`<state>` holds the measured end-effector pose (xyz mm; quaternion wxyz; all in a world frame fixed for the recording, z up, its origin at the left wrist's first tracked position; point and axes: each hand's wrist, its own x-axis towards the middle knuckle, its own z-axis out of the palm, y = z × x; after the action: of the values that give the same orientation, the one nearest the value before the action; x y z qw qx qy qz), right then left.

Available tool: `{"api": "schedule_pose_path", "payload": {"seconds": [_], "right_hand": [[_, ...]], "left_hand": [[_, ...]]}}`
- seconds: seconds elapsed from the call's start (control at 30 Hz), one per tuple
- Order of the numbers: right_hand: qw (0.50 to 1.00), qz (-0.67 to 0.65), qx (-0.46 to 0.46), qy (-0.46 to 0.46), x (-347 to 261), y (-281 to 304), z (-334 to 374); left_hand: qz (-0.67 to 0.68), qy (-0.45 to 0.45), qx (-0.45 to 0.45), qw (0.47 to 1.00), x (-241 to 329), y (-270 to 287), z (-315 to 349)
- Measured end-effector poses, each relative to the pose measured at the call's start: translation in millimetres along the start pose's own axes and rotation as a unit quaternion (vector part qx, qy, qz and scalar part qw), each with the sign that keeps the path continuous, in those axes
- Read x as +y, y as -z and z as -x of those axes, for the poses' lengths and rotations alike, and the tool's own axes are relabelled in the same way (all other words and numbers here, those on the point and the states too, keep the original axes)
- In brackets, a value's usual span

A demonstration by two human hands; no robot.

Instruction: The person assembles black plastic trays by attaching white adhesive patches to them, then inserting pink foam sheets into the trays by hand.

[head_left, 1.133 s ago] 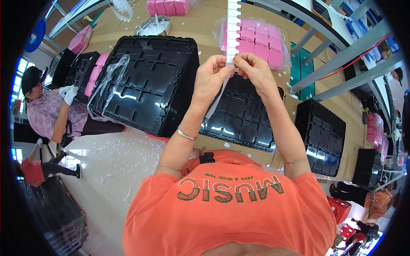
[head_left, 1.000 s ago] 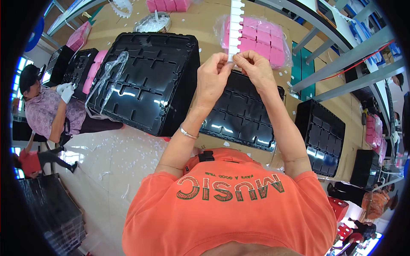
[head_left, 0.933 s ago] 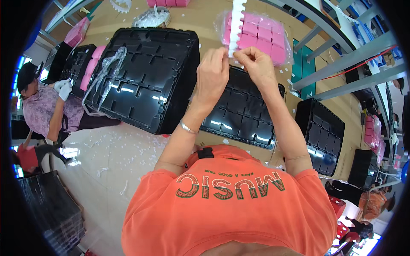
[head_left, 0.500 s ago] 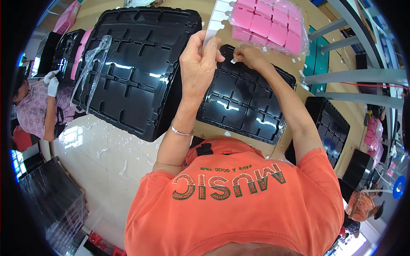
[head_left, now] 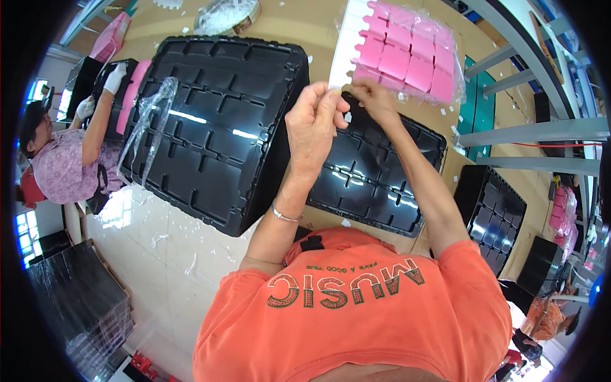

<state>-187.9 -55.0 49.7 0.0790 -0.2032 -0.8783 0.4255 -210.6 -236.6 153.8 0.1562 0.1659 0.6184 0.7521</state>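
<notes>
Hold the strip (head_left: pixel 347 48) steady, gripped in the left hand (head_left: pixel 310 126); whether the right hand (head_left: pixel 378 104) grips it is unclear.

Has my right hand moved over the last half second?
Yes: judged against the tray beneath it, your right hand has shifted toward the tray's far left corner, nearer your left hand.

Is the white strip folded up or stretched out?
Stretched out: the white strip runs straight from the left hand past the pink blocks; its far end leaves the picture.
</notes>
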Motion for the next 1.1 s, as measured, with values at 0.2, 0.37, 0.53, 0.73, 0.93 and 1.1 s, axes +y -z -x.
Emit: {"api": "schedule_pose_path", "payload": {"seconds": [0.2, 0.37, 0.53, 0.73, 0.93, 1.1], "right_hand": [[0.959, -0.281, 0.027, 0.015, -115.3, 47.3, 46.6], [0.987, -0.141, 0.078, 0.001, -131.8, 51.3, 54.7], [0.977, -0.2, 0.062, -0.03, -118.8, 65.9, 77.9], [0.954, 0.054, -0.292, 0.051, -56.9, -6.7, 116.8], [0.912, 0.258, -0.304, 0.094, -17.2, -86.7, 119.8], [0.908, 0.347, -0.233, 0.042, -30.8, -88.5, 120.3]], "left_hand": [[0.0, -0.043, 0.017, 0.999, -8.2, -5.3, 7.4], [-0.244, -0.34, 0.064, 0.906, -20.8, -1.0, -6.0], [-0.3, -0.391, 0.1, 0.864, -26.5, 11.3, -17.3], [-0.105, -0.132, 0.07, 0.983, 15.9, 7.5, -0.8], [-0.066, -0.114, 0.057, 0.99, 10.9, 9.4, -8.6], [-0.046, -0.108, 0.034, 0.993, 7.6, 6.0, -9.9]]}}
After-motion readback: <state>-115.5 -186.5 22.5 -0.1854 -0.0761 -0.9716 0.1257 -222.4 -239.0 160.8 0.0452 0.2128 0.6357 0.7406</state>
